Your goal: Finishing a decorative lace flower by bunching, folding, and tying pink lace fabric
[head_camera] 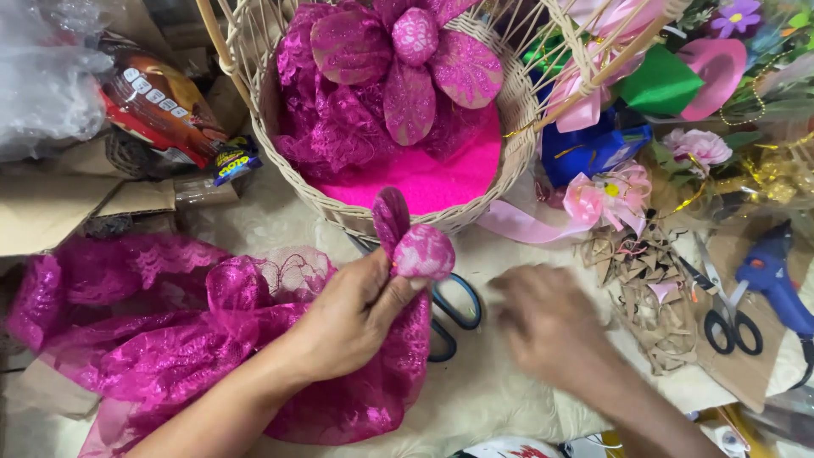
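Observation:
My left hand (352, 315) pinches a small magenta lace fabric piece (414, 242), shaped like two petals, just in front of a wicker basket (517, 127). A large magenta fabric flower (407, 59) sits in the basket on a pink base. My right hand (547, 326) is blurred, palm down, low over the white cloth surface beside dark-handled scissors (458, 309), and it seems to hold nothing. Loose magenta lace fabric (161, 331) lies under my left forearm.
A blue glue gun (776, 280) and a second pair of scissors (729, 322) lie at the right on cardboard. Brown paper shreds (644, 288), pink ribbon flowers (606, 195) and coloured decorations crowd the upper right. Cardboard, plastic wrap and a snack packet (161, 106) lie at the upper left.

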